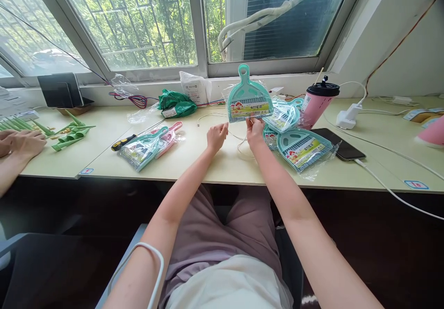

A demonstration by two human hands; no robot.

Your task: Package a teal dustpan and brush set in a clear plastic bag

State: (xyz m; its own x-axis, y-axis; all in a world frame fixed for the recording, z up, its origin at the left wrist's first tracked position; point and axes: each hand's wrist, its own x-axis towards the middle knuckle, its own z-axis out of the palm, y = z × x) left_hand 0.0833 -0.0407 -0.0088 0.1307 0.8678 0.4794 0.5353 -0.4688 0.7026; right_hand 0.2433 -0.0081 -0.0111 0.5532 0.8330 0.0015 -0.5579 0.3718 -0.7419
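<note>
My right hand (255, 131) pinches the bagged green dustpan (247, 92) by its lower edge, upright over the table (194, 165). My left hand (217, 138) is curled nearby (whether gripping anything, I can't tell).

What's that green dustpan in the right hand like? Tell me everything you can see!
The dustpan is pale green and looks like plastic, in clear wrapping. Its looped handle points up. A mostly yellow label with writing and a cartoon crosses its lower part. The right hand holds its bottom edge, above the table.
</note>
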